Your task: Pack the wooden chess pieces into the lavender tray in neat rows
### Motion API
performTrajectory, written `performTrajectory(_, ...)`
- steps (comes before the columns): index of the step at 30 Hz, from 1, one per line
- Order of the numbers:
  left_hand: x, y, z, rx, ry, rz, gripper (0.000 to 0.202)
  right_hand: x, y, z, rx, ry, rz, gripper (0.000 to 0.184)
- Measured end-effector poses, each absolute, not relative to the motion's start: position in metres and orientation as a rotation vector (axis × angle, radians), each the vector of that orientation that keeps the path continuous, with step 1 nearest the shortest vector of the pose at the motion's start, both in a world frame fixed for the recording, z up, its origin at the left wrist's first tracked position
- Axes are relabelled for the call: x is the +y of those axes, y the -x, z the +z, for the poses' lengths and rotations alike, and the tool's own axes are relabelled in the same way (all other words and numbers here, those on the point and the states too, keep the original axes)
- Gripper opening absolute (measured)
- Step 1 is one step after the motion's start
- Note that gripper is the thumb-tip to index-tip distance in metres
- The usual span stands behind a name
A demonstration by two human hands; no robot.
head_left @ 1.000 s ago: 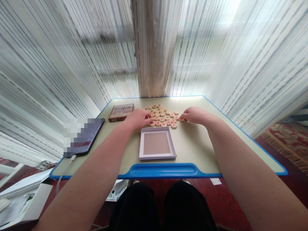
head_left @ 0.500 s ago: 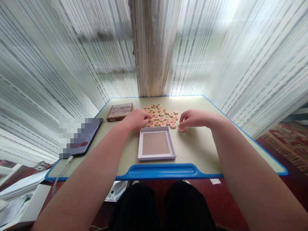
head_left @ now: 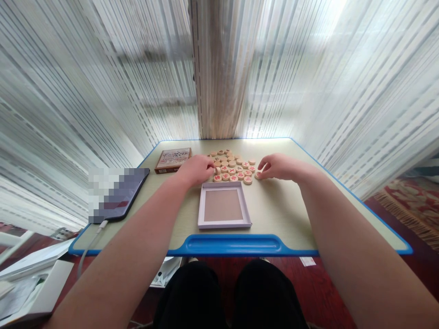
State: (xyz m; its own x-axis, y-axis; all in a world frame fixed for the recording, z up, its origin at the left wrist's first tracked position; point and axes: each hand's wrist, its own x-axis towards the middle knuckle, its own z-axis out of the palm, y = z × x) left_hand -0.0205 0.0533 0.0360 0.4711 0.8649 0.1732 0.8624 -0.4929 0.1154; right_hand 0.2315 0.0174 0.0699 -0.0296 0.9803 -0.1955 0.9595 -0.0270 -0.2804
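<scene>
Head camera, looking down past two bare forearms at a beige tabletop [head_left: 281, 210] with a blue rim, set against pale striped curtains. A cluster of small round wooden discs printed with red or dark characters [head_left: 233, 165] lies flat in loose rows at the far middle of the tabletop. The left hand [head_left: 197, 170] rests at the cluster's left edge, fingers curled onto the nearest discs; whether it grips one cannot be told. The right hand [head_left: 278, 167] sits at the right edge, fingers bent, tips touching the endmost disc (again, grip or mere touch cannot be told). Just in front of the discs lies a shallow square white cardboard tray [head_left: 223, 224]; only its brown floor shows, with no disc inside. A flat brown printed box [head_left: 172, 160] lies closed to the left, contents hidden. Nearer on the left is a dark tablet [head_left: 120, 194] on a white cable. Likely risks: a sweeping finger or wrist could scatter the rows, flip discs face down, nudge the light tray askew, or send a round disc rolling toward the tabletop's edge.
</scene>
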Motion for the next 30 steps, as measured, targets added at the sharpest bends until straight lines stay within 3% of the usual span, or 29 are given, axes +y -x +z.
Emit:
performTrajectory(14,0.052,0.022,0.037,1.468,-2.622,0.408,0.031,0.027,-0.24,0.06,-1.98,2.018,0.782,0.043)
performTrajectory(21,0.042,0.019,0.049,1.43,-2.525,0.457,0.025,0.022,-0.226,0.064,-1.983,1.965,0.408,0.028)
performTrajectory(25,0.038,0.02,0.053,1.354,-2.412,0.424,0.027,0.019,-0.211,0.057,-2.115,1.719,0.435,0.021)
performTrajectory(30,0.043,0.023,0.047,1.383,-2.415,0.337,0.026,0.019,-0.195,0.04,-2.289,1.471,0.223,0.019)
